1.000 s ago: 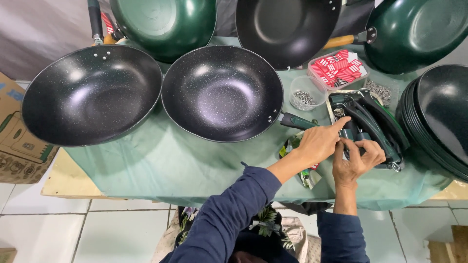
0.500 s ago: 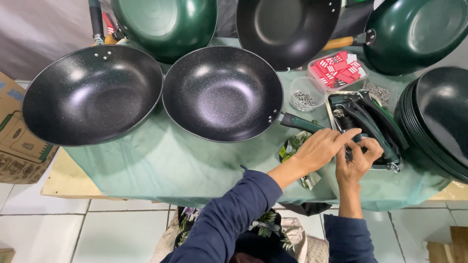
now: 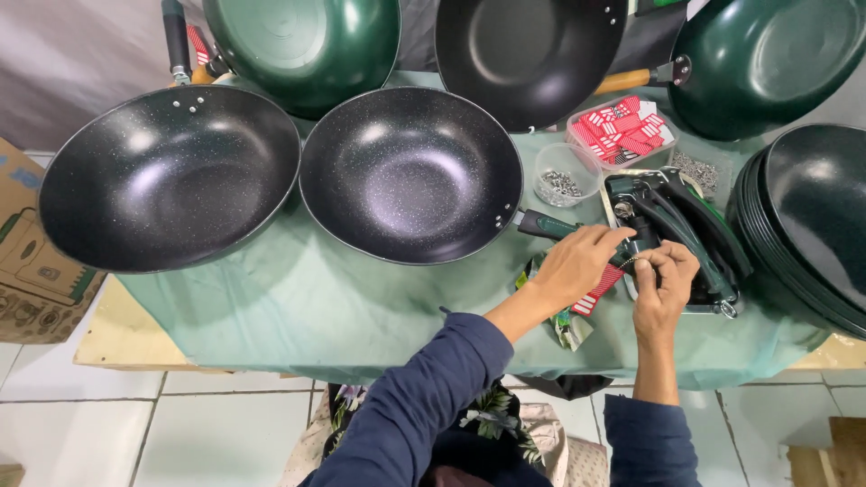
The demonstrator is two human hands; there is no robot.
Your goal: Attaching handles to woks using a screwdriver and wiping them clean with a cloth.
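The landmark is the speckled black wok (image 3: pixel 410 173) at the centre of the desk (image 3: pixel 298 311), which is covered with a green cloth.

The wok's dark green handle (image 3: pixel 544 224) projects from its right rim. The left hand (image 3: pixel 575 266) lies over the far end of that handle, fingers curled down around it in a closed grip. The right hand (image 3: pixel 663 287), just right of the left hand, is pinched shut, thumb and fingertips together on a small metal part; that part is too small to identify.

Right of the wok, beyond both hands, a tray of loose dark handles (image 3: pixel 686 230) rests on the desk. A clear cup of small metal fasteners (image 3: pixel 561 178) stands just beside the wok's right rim. Behind the cup sits a clear box of red-and-white packets (image 3: pixel 621 133).

Left of the wok, touching rim to rim, sits a second black wok (image 3: pixel 167 176). A stack of black pans (image 3: pixel 807 225) occupies the far right.
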